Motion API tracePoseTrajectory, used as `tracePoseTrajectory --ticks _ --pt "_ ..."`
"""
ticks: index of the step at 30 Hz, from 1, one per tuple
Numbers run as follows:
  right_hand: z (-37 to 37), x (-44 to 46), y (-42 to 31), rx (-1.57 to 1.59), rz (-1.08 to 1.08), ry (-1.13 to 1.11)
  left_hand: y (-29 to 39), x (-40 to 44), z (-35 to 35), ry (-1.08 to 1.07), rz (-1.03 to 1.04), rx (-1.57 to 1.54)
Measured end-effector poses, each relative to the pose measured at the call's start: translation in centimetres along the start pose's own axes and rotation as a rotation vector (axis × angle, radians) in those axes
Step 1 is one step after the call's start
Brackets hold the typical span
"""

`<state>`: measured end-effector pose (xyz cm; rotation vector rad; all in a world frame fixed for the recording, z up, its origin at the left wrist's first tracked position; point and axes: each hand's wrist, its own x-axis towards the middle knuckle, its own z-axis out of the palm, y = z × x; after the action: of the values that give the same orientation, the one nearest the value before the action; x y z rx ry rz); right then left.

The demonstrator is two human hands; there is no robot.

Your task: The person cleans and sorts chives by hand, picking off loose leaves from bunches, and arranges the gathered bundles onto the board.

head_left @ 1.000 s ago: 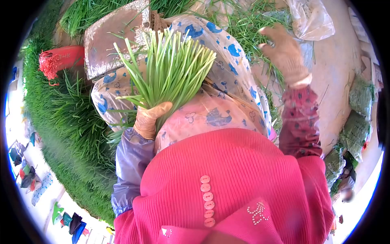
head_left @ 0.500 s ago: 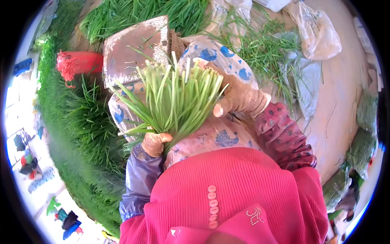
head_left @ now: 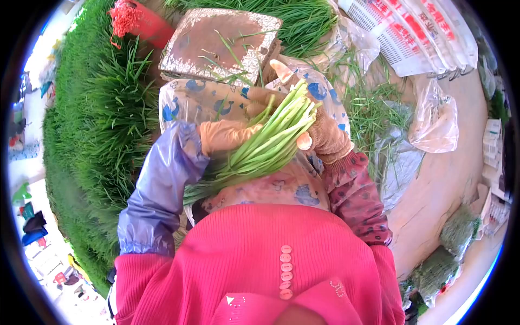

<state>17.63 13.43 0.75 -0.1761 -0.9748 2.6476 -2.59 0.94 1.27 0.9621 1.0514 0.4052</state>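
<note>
A bundle of green stems (head_left: pixel 276 132) lies slantwise at the middle of the frame, its pale cut ends toward the upper right and its darker leaves toward the lower left. The left hand (head_left: pixel 230 135), in a tan glove, is closed on the bundle from its left side; its fingertips are hidden among the stems. The right hand (head_left: pixel 330 132), in a brown glove, is at the right of the cut ends. Its fingers reach behind the stems and stand apart, one pale tip pointing up, and its thumb is on the near side; whether it pinches the stems or only cups them, I cannot tell.

Under the bundle is a clear apron (head_left: pixel 181 103) with blue figures, over the person's lap. A shiny bluish sleeve (head_left: pixel 162 179) covers the left forearm, and a dark red spotted sleeve (head_left: pixel 355 200) the right one. A pink sweater (head_left: pixel 244 244) fills the bottom of the frame.

Just above the lap, at upper center, is a worn box (head_left: pixel 211 43) with a brown top and scattered green blades on it. A red roll (head_left: pixel 143 24) with a frayed end lies beside it at upper left. Massed greens (head_left: pixel 92 146) run down the left side. At upper right are white printed bags (head_left: pixel 411 38), with a crumpled plastic bag (head_left: pixel 436 119) on the floor below them.
</note>
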Motion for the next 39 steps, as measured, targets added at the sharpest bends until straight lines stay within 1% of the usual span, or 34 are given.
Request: tracePoseTrajectory --ticks 1,3,4,5,7,10,11,13,14,15,17,19,20,21,23,24,25,27,28,29,30,31,32,33,34,35,36,37,38,39 --pt "0.1 -0.2 -0.4 0.010 0.036 -0.016 0.1 0.5 -0.3 0.004 0.008 -0.010" --pt "0.1 -0.3 -1.0 0.020 0.084 -0.029 -0.1 1.3 -0.8 -0.003 0.165 0.166" --pt "-0.3 -0.1 -1.2 -0.048 0.060 -0.052 -0.6 1.6 -1.5 0.001 0.095 0.107" --pt "-0.3 -0.1 -1.3 -0.115 0.035 -0.076 -1.0 1.9 -1.6 -0.019 0.125 -0.099" --pt "0.0 -0.2 -1.5 -0.064 0.031 -0.038 -1.2 1.5 -2.1 0.115 0.127 -0.060" --pt "-0.6 -0.4 -1.0 -0.142 -0.008 -0.002 0.3 -0.3 -1.6 0.195 0.367 -0.245" --pt "-0.6 -0.5 -0.8 -0.156 -0.035 0.011 0.3 -0.5 -1.6 0.145 0.447 -0.380" --pt "-1.3 -0.5 -0.4 -0.213 -0.031 0.034 1.5 -1.0 -1.0 0.180 0.421 -0.094" --pt "-1.5 -0.3 -0.1 -0.246 -0.021 0.032 2.5 -1.2 -0.2 0.288 0.359 0.129" --pt "-1.1 -0.2 0.1 -0.247 -0.039 0.081 3.3 -1.1 0.8 0.392 0.292 0.354" --pt "-0.3 0.0 0.8 -0.141 -0.114 0.094 1.4 0.4 1.1 0.548 0.391 0.516" --pt "1.2 0.1 1.2 -0.078 -0.181 0.092 3.2 0.4 2.2 0.535 0.016 0.569" --pt "2.3 0.2 0.8 -0.107 -0.185 0.104 4.6 0.5 2.9 0.478 -0.146 0.523" --pt "2.7 0.0 0.9 -0.107 -0.176 0.104 4.1 0.7 3.2 0.480 -0.147 0.513" --pt "3.3 -0.2 0.8 -0.285 -0.073 0.476 3.4 1.1 3.4 0.582 -0.006 0.621" --pt "3.9 0.0 0.4 -0.262 -0.080 0.577 3.4 1.1 3.4 0.623 0.047 0.654" --pt "3.6 0.1 -0.3 -0.278 -0.083 0.574 3.7 0.9 3.0 0.630 0.062 0.651" --pt "2.4 0.0 -2.9 -0.316 -0.238 0.488 4.1 -0.5 1.9 0.609 0.049 0.631" --pt "2.7 -0.1 -5.5 -0.485 -0.267 0.506 4.4 -1.4 1.2 0.620 0.049 0.556" --pt "1.8 -0.4 -7.8 -0.456 -0.316 0.582 3.1 -1.8 0.3 0.747 0.187 0.640" --pt "0.9 -1.2 -10.9 -0.617 -0.345 0.740 1.7 -2.3 -0.5 0.884 0.314 0.735" --pt "0.4 -2.5 -14.4 -0.552 -0.457 0.599 0.6 -3.2 -1.6 0.949 0.244 0.776" --pt "-0.1 -3.7 -17.9 -0.475 -0.553 0.444 0.3 -4.3 -2.5 0.973 0.288 0.707" --pt "2.0 -4.4 -19.6 -0.437 -0.650 0.282 0.5 -5.5 -2.7 1.008 0.148 0.779" --pt "1.8 -5.3 -21.8 -0.543 -0.710 0.381 -2.3 -5.4 -3.6 1.173 0.379 0.952" --pt "1.0 -6.1 -24.0 -0.767 -0.724 0.499 -6.1 -6.5 -4.8 1.128 0.106 0.947" --pt "-0.7 -6.9 -26.6 -1.177 -0.668 0.717 -3.9 -6.6 -3.8 1.106 0.135 0.683" --pt "-2.4 -8.6 -29.5 -1.579 -0.529 0.909 -3.5 -6.5 -3.5 1.135 0.163 0.699" --pt "-3.2 -9.7 -31.2 -1.679 -0.466 0.993 -3.4 -6.8 -2.8 1.122 0.182 0.765" --pt "-0.7 -6.3 -28.9 -1.286 -0.752 0.945 -3.6 -6.1 -3.4 1.142 0.192 0.811"
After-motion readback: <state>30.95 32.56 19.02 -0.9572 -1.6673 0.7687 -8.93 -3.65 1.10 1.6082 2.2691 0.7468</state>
